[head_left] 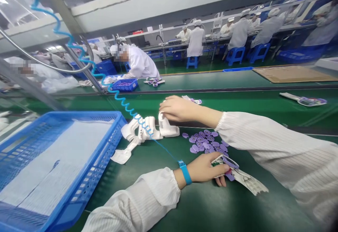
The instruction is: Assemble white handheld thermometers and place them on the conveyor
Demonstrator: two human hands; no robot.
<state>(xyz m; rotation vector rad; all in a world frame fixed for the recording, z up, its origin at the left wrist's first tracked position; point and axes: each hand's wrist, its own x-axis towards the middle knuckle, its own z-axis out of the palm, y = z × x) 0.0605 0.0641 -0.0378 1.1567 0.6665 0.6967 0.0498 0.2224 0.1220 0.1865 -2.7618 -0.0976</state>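
Note:
My left hand point(208, 169) rests on the green table, fingers closed round a flat white and purple part point(239, 174) that sticks out to the right. A blue wrist strap point(185, 173) with a coiled blue cord point(124, 103) is on that wrist. My right hand point(177, 108) reaches left across the table and grips the top of a white plastic piece point(166, 128). More white plastic pieces point(134, 135) lie just left of it. A heap of small purple parts point(207, 141) sits between my two hands.
A blue basket point(105, 165) lined with white sheets stands at the left. Beyond the table runs a green conveyor with a purple and white part point(307, 100), a smaller blue bin point(125, 85) and a cardboard sheet point(290, 73). Several people in white coats work behind.

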